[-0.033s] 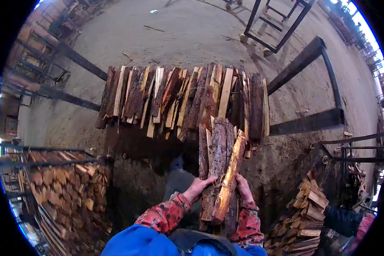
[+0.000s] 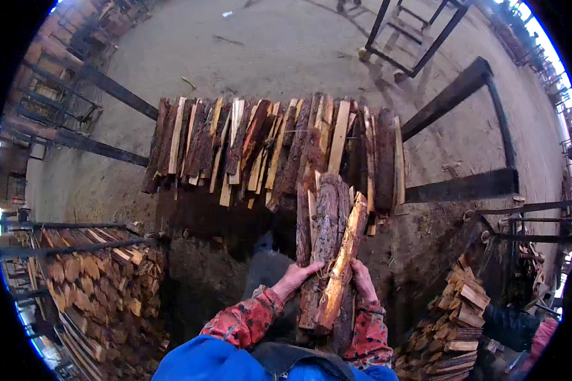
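Firewood was clasped in a bundle in front of the blue clothing, its far end seen against the row of split logs. It was pressed between the left hand and the right hand, one at each flank. It was judged stiff, heavy and rough-barked, best gripped from both sides near the middle, lest loose pieces slide.

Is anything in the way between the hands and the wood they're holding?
Nothing I can see. The bare left hand and right hand touch the wood bundle directly, from opposite sides. Its underside is hidden.
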The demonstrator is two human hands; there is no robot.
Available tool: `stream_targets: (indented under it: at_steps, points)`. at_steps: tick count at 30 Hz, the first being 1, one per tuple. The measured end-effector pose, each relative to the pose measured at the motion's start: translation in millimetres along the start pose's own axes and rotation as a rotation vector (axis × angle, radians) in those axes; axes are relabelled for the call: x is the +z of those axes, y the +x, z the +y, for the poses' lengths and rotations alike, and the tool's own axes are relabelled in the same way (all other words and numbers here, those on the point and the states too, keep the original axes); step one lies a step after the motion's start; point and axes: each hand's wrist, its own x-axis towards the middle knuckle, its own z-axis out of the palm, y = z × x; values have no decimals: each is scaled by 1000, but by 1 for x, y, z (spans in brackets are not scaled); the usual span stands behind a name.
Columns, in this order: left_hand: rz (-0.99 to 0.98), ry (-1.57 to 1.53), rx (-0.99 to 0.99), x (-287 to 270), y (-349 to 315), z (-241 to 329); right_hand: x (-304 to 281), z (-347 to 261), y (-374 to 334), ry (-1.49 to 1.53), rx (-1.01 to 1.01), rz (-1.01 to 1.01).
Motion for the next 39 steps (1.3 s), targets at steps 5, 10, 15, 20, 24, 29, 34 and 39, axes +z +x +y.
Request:
stream_targets:
  at_steps: [5, 10, 15, 20, 24, 29, 34, 39]
  points:
    - [4, -9, 3, -76, 26, 55, 68, 5, 69, 20, -66, 45]
    - [67, 80, 118, -156, 76, 119, 145, -64, 157, -179, -158, -21]
    - [62, 28, 223, -208, 124, 194, 196, -111, 250, -27, -177, -109]
    - [43, 284, 312, -247, 211, 233, 195, -117, 346, -416, -277, 130]
    - [329, 344, 385, -276, 316, 196, 212, -105, 396, -820, -360, 241]
    - [547, 438, 400, -297, 348, 162, 252, -82, 405, -1177, -342, 329]
    - [649, 612, 356, -324, 356, 152, 259, -90, 404, -1203, -240, 303]
    - [763, 599, 309, -336, 340, 156, 242, -79, 398, -1165, -267, 285]
